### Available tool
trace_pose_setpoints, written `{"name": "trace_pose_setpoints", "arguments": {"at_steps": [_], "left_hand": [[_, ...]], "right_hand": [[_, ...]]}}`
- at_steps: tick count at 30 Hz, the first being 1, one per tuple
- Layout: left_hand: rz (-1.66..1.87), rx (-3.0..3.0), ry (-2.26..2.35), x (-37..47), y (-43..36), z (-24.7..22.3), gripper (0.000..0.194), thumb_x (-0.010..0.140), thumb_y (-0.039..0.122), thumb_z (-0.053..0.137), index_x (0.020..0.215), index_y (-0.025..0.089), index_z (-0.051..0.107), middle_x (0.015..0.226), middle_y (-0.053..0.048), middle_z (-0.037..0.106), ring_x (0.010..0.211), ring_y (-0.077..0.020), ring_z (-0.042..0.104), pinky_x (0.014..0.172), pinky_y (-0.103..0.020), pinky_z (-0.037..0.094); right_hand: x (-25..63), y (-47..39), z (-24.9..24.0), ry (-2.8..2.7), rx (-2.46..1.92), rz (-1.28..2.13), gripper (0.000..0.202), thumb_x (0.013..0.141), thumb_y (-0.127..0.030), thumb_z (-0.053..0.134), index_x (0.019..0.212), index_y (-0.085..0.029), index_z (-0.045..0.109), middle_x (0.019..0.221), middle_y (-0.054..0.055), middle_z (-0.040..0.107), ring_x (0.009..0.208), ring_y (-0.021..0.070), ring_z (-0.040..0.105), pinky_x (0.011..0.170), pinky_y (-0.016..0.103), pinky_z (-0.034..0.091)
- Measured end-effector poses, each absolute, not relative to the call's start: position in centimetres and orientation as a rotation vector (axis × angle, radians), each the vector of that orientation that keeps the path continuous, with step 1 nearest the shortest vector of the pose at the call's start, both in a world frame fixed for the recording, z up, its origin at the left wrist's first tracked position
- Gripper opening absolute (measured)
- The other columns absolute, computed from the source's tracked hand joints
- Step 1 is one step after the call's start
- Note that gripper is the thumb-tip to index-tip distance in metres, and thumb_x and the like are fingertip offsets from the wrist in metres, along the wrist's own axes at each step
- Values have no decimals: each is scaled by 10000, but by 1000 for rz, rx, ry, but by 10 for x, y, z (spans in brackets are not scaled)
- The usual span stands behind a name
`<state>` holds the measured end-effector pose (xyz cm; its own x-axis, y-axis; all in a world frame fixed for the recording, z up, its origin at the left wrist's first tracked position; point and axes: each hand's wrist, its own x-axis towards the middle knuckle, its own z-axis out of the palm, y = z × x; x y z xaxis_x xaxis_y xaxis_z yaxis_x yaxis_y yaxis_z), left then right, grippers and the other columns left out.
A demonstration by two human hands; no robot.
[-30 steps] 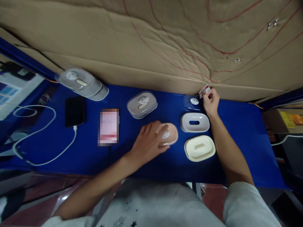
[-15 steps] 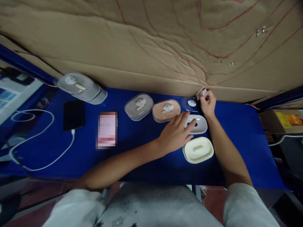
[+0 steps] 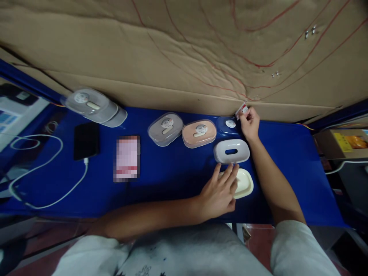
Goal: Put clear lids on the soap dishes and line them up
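My left hand [image 3: 220, 188], fingers spread, is over the left part of a cream oval tray [image 3: 245, 184] and hides some of it. Whether it touches the tray I cannot tell. Just behind lies a white oval piece [image 3: 220, 152] with a slot in its middle. At the back edge my right hand [image 3: 249, 122] pinches a small white and red card [image 3: 241, 109]. Beside that hand sits a clear oval lid [image 3: 220, 126] with a round sticker.
Two lidded oval boxes, one peach [image 3: 191, 138] and one grey [image 3: 156, 132], stand to the left. Farther left are a screen-lit phone [image 3: 127, 159], a black device [image 3: 86, 141] on a white cable, and stacked boxes [image 3: 109, 111]. A cardboard wall [image 3: 115, 57] rises behind the blue table [image 3: 172, 172].
My left hand has come down toward me, from the white slotted piece to the cream tray. My right hand keeps hold of the card. The view has shifted slightly.
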<state>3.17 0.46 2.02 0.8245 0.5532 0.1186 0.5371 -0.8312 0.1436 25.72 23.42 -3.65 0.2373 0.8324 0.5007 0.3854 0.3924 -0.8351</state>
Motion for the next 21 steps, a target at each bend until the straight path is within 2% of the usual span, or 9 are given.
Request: {"name": "trace_pose_setpoints", "arguments": {"at_steps": [2,5,7,10,12,14,18,21], "left_hand": [[196,2922,921,28,-8,20,607,1003,421,600,1494,65,609,1717,-230,422,1489,-356,473,1166,-530,412],[166,2869,925,23,-21,20,539,1032,374,582,1498,104,600,1644,-191,537,1376,-332,563,1122,-502,441],[161,2789,918,21,-24,19,494,1001,366,640,1442,143,628,1650,-194,525,1407,-355,544,1131,-533,426],[137,2694,896,17,-20,21,533,905,372,763,1369,141,638,1664,-250,475,1467,-412,491,1141,-576,409],[128,2648,850,15,-15,25,559,861,382,807,1333,134,640,1605,-255,525,1412,-413,533,1112,-554,439],[181,2606,846,14,-6,34,545,851,371,817,1311,140,640,1555,-236,558,1342,-389,573,1074,-516,470],[401,2620,985,12,17,55,539,871,289,784,1363,150,612,1591,-234,501,1397,-393,525,1093,-516,458],[376,2623,1049,3,19,57,514,871,290,785,1340,151,625,1560,-231,534,1375,-391,549,1063,-511,479]], "right_hand": [[257,235,-37,-1372,-1201,432,542,897,-673,739,697,-280,424,636,-56,414,592,155,419,620,339,453],[258,236,-38,-1376,-1195,424,534,899,-668,738,699,-284,425,638,-53,415,589,160,416,614,345,443],[258,236,-39,-1376,-1186,435,522,904,-655,741,706,-286,431,643,-51,431,596,166,435,626,350,449],[259,236,-40,-1378,-1183,453,513,907,-647,740,714,-288,429,646,-49,441,602,172,443,625,350,437],[259,236,-40,-1377,-1187,453,517,901,-648,743,714,-289,422,644,-51,435,595,168,423,612,345,419],[259,236,-40,-1376,-1190,454,523,898,-647,747,712,-287,416,643,-54,430,593,163,415,608,341,409],[260,236,-40,-1380,-1196,465,527,902,-649,738,712,-281,413,641,-59,441,598,156,433,617,335,409],[260,236,-40,-1381,-1209,470,518,904,-639,736,722,-277,415,649,-58,440,608,152,434,616,325,397]]}}
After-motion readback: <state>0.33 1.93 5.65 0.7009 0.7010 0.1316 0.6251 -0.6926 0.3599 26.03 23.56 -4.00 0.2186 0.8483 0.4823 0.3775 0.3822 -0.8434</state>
